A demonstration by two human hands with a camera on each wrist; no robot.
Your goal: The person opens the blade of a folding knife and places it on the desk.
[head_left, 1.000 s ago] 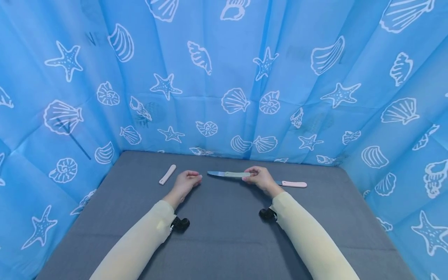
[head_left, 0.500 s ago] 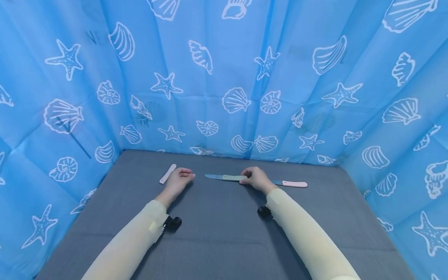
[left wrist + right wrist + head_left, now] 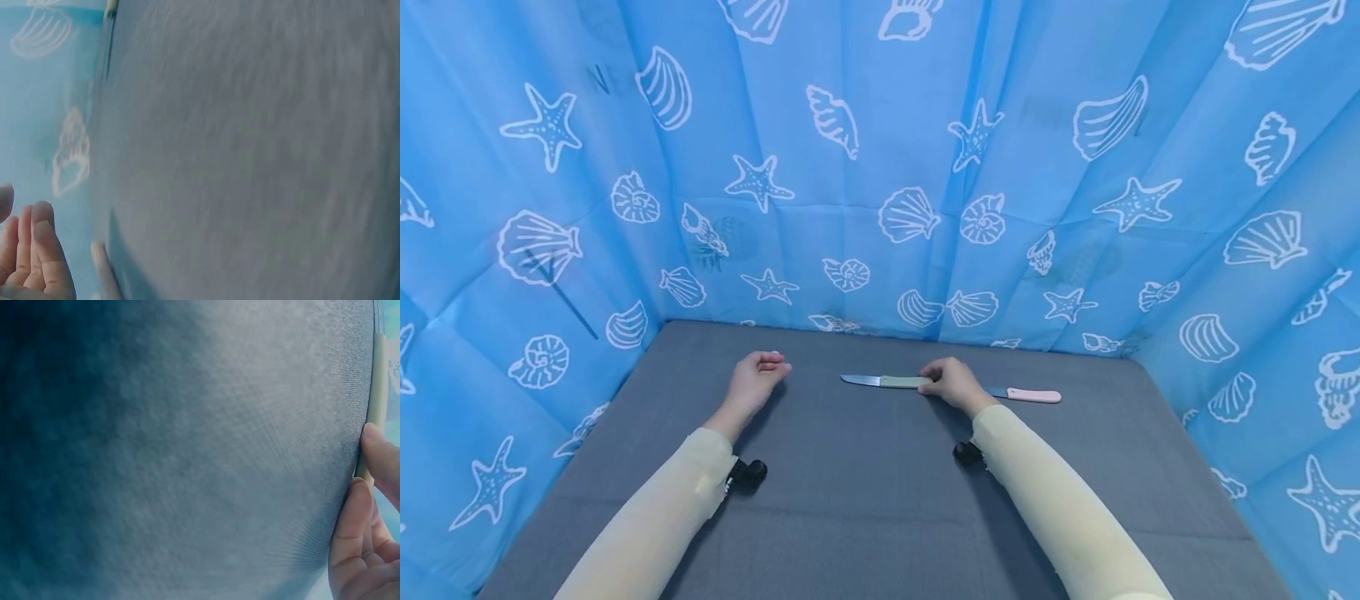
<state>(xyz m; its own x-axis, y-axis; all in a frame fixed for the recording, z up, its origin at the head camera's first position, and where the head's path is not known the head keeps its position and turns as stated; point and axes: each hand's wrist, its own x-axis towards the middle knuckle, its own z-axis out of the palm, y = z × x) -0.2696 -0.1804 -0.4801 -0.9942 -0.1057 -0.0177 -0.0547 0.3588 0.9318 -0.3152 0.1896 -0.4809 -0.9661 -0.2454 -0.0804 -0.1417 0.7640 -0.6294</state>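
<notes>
R hand [image 3: 951, 383] pinches green knife [image 3: 886, 382] by handle [image 3: 901, 382], L hand [image 3: 751, 386] loose, nothing held; knife prob. light, stiff, bit slick, best held there, not by left-pointing blade [image 3: 859, 380]

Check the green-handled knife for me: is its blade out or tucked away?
Out: the head view shows its bare blade extending from the green handle pinched by the right hand.

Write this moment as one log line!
right hand: pinches green-handled knife | left hand: holds nothing | pink-handled knife: on table
</notes>
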